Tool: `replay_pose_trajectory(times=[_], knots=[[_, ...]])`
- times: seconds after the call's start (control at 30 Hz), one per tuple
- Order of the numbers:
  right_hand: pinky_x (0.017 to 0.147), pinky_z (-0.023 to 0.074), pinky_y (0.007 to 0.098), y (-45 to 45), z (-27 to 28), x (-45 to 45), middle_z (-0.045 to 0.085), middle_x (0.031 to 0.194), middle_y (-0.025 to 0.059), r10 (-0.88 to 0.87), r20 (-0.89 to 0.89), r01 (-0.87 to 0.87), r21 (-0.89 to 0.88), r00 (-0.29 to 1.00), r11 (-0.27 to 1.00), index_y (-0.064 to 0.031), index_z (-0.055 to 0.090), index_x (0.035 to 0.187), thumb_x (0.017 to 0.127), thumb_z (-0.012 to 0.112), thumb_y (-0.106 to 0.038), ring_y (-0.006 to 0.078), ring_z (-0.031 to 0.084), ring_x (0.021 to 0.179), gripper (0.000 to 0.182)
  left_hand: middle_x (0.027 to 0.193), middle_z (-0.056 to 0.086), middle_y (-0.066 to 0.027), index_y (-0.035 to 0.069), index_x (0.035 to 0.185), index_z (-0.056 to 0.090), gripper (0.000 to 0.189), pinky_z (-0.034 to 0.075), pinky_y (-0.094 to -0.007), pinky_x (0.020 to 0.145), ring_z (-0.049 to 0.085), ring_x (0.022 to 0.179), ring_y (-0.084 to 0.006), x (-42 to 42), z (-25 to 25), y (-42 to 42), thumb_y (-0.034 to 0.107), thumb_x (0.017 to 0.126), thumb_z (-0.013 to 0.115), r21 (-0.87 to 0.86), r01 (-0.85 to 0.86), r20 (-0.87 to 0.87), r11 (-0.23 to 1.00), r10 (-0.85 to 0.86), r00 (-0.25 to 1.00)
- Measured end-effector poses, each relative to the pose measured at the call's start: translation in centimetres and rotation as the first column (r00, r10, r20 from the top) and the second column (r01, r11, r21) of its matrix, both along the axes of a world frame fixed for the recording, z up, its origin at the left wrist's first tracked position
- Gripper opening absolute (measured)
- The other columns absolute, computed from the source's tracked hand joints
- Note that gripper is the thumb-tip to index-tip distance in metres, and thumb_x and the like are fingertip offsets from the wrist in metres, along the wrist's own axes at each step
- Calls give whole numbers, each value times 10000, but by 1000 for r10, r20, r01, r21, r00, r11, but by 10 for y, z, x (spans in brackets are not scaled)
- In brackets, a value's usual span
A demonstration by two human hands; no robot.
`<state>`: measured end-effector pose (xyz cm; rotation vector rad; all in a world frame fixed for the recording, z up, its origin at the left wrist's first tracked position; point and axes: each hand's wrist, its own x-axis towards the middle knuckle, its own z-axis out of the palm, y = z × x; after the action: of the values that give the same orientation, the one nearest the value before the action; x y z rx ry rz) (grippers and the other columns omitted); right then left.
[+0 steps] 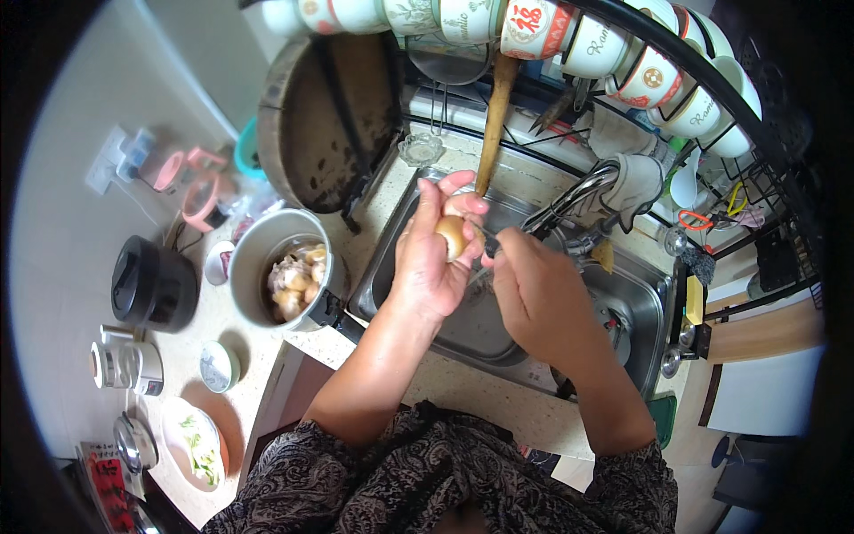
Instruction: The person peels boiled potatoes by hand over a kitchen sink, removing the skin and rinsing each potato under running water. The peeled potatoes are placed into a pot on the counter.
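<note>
My left hand (434, 257) holds a round, shiny tan food item (451, 238) in its curled fingers, above the steel sink (467, 334). Its exact kind is not clear. In my right hand (537, 287) is a small dark-handled tool (491, 244), gripped near the food item's right side. Fingers hide most of the tool, so I cannot tell whether it is a knife or a peeler. To the left, a metal pot (241, 267) with a black handle contains several tan and pale pieces of food (293, 284).
A curved rack of bowls (534, 30) overhangs the far side. A thick round chopping board (333, 120) stands upright behind the pot. The faucet (544, 223) rises right of my hands. On the left counter are a white dish (175, 434) with green scraps and a black canister (153, 284).
</note>
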<state>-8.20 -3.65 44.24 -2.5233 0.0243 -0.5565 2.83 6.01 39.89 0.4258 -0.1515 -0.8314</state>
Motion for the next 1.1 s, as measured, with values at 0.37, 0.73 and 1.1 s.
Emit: replay_pose_trajectory(times=[0.37,0.73,1.1], knots=[[570,491,390,0,8,10,576,694,95,-30,15,33,-316,999,948,-60,498,839,796,535,-87,283,614,658,63,712,414,29,91,1112,507,280,363,-220,527,409,616,-87,3,0,2,330,984,435,100,32,38,994,-36,999],[523,494,350,0,-10,18,556,662,60,60,113,-8,-416,992,909,-74,538,846,745,568,-116,227,604,620,114,666,404,40,113,1024,502,199,341,-220,565,394,625,-89,8,-8,5,290,994,415,-7,138,-140,990,-137,981],[535,465,330,2,-20,9,574,695,73,50,92,-31,-193,994,981,-49,553,869,830,551,-122,221,582,623,83,686,417,18,116,972,492,204,364,-275,623,409,657,-149,16,-2,3,251,1002,342,-240,176,-350,955,-254,902]])
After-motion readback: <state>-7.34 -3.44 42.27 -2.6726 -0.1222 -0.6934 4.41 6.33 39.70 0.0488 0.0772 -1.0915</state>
